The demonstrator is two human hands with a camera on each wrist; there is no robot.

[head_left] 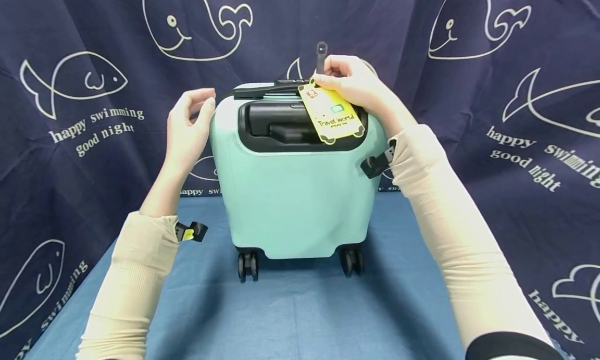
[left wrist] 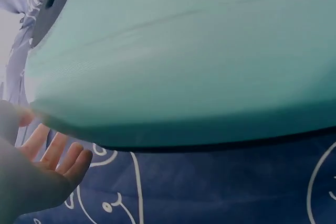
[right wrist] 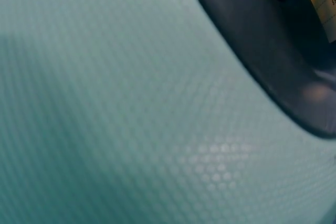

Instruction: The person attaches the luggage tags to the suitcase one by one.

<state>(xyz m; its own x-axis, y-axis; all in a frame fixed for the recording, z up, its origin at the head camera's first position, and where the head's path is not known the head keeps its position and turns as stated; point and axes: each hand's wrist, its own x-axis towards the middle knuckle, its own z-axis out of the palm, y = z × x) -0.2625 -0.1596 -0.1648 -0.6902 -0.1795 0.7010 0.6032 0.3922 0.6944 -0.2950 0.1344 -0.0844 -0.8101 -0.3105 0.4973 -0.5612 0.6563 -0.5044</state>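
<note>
Hovering loosely beside the suitcase is the left hand, while the right hand is pinching the yellow tag's strap.

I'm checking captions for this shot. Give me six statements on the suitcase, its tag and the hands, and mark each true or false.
1. The mint-green suitcase stands on its wheels. True.
2. The left hand is raised beside the suitcase's upper corner. True.
3. The yellow tag lies by the wheels. False: it is up at the black recessed panel.
4. The right hand is at the tag's upper end. True.
5. The wheels are bright red. False: they are black.
6. Both hands touch the wheels. False: both are near the suitcase's top.
</note>
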